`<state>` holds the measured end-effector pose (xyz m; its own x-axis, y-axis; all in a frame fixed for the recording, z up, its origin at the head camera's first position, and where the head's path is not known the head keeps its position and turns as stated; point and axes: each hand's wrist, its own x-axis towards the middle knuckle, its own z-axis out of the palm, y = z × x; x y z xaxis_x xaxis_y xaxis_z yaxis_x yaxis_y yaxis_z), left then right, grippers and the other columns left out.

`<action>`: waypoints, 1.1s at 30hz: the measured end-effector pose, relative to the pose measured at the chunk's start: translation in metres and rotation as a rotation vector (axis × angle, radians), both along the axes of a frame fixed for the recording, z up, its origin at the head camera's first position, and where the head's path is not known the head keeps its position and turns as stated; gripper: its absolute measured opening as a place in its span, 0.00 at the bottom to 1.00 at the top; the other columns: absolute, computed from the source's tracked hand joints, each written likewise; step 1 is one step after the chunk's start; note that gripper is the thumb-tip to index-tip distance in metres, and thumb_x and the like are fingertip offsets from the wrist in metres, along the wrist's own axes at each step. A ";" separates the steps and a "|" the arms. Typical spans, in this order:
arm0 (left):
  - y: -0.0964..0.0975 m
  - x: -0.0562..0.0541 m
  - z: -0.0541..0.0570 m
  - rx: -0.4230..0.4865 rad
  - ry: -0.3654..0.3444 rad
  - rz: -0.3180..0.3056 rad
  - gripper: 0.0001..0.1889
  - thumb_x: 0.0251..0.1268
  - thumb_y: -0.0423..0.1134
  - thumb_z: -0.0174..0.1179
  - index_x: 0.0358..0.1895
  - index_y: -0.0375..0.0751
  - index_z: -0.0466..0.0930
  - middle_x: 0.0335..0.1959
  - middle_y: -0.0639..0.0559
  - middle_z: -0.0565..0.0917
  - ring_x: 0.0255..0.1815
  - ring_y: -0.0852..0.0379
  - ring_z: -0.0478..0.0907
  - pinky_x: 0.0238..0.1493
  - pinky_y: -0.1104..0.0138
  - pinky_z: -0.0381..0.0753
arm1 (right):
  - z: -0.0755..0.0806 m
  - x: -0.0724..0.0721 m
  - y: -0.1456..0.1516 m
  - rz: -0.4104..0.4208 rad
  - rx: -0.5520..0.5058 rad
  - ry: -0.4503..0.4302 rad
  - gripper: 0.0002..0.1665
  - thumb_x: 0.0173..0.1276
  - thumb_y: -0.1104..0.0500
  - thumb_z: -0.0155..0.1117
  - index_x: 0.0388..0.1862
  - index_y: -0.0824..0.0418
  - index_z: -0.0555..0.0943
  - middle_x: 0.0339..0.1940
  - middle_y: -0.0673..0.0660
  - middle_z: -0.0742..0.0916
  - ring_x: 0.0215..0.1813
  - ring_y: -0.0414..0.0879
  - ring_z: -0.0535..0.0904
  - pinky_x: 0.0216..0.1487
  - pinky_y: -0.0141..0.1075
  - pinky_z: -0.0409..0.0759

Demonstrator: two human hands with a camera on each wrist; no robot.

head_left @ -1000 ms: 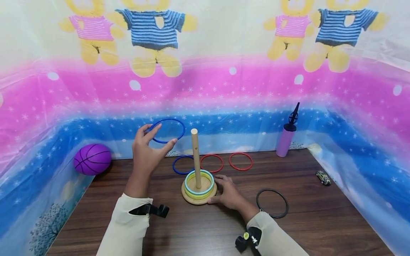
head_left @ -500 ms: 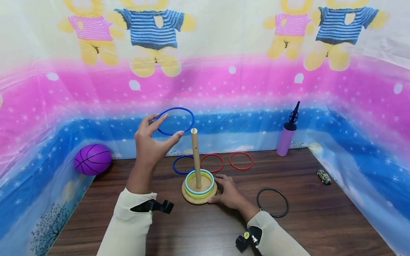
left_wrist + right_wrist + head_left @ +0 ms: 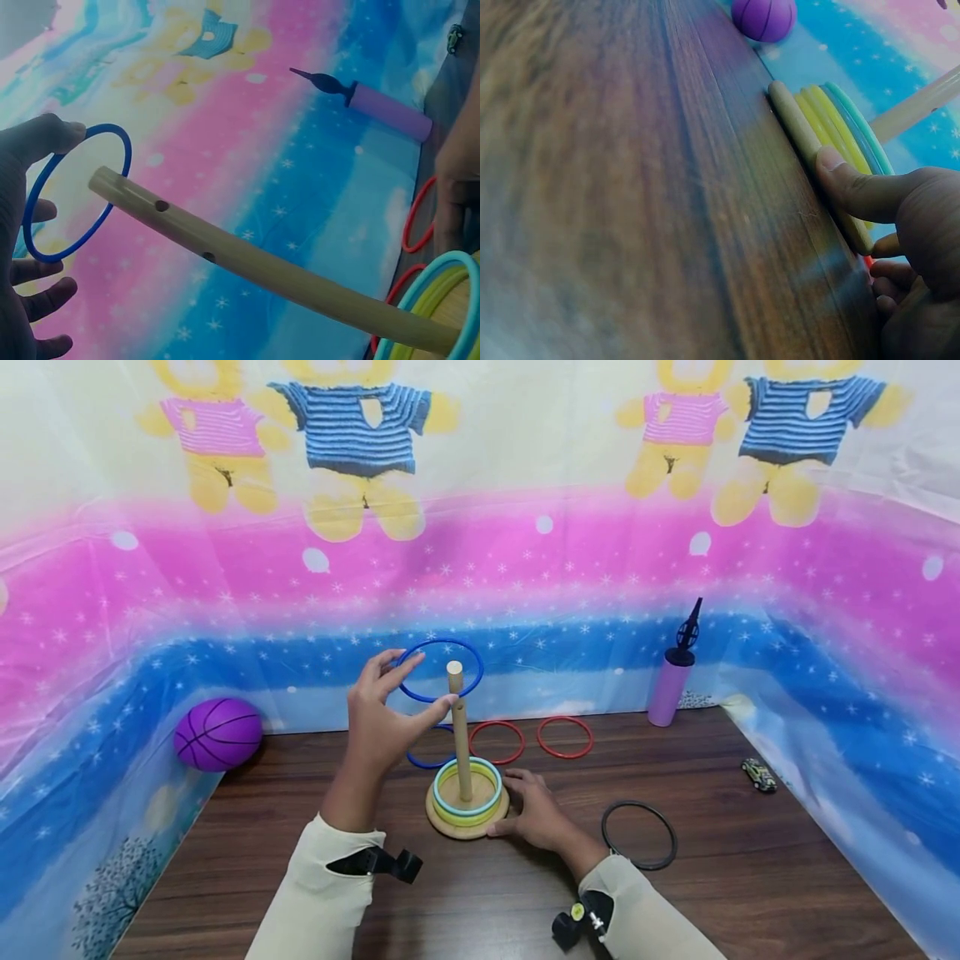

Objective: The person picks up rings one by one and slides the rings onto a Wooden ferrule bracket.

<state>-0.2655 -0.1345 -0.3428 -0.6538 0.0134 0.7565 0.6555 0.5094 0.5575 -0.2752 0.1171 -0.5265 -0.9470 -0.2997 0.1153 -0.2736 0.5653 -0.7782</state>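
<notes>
My left hand pinches a blue ring between thumb and fingers, level with the top of a wooden peg. The peg's tip appears inside the ring's outline in the head and left wrist views; I cannot tell whether it passes through. The peg stands upright on a round wooden base. Round its foot lie stacked yellow rings with a light blue ring on top. My right hand grips the base's right edge, thumb on the near side.
Behind the stand lie another blue ring and two red rings. A black ring lies to the right. A purple ball, a purple pump and a toy car stand along the table's edges, before a printed cloth.
My left hand has carried the blue ring to the right, first rising, then lowering, from left of the peg to its top. The right hand has stayed on the base.
</notes>
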 end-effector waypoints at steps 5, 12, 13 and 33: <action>0.001 -0.001 -0.019 -0.005 0.018 0.001 0.37 0.52 0.42 0.86 0.67 0.35 0.87 0.72 0.28 0.79 0.75 0.29 0.75 0.66 0.33 0.83 | -0.002 -0.001 0.000 -0.002 0.002 -0.008 0.54 0.58 0.51 0.91 0.80 0.65 0.76 0.84 0.65 0.73 0.86 0.67 0.62 0.82 0.67 0.67; -0.003 -0.002 -0.048 -0.011 -0.007 -0.001 0.36 0.50 0.41 0.86 0.66 0.36 0.88 0.70 0.28 0.80 0.71 0.29 0.79 0.62 0.34 0.86 | -0.001 -0.002 0.000 0.009 0.014 0.009 0.54 0.58 0.51 0.91 0.79 0.66 0.77 0.83 0.66 0.74 0.85 0.68 0.63 0.81 0.68 0.67; -0.003 -0.002 -0.051 -0.016 -0.007 -0.003 0.37 0.50 0.42 0.86 0.67 0.36 0.88 0.70 0.28 0.80 0.70 0.29 0.80 0.62 0.35 0.86 | -0.001 -0.002 0.000 0.009 0.014 0.012 0.54 0.57 0.51 0.91 0.79 0.66 0.77 0.83 0.67 0.74 0.85 0.69 0.63 0.81 0.68 0.67; -0.010 -0.008 -0.116 -0.041 0.040 -0.106 0.36 0.48 0.37 0.86 0.65 0.34 0.88 0.70 0.28 0.81 0.66 0.32 0.83 0.57 0.39 0.88 | 0.000 -0.001 0.001 0.000 0.007 -0.004 0.54 0.58 0.51 0.91 0.80 0.64 0.77 0.84 0.65 0.73 0.86 0.67 0.62 0.82 0.68 0.67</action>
<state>-0.2739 -0.1448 -0.4583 -0.6163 0.1122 0.7795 0.7284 0.4576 0.5100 -0.2764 0.1179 -0.5269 -0.9475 -0.3005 0.1096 -0.2707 0.5706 -0.7753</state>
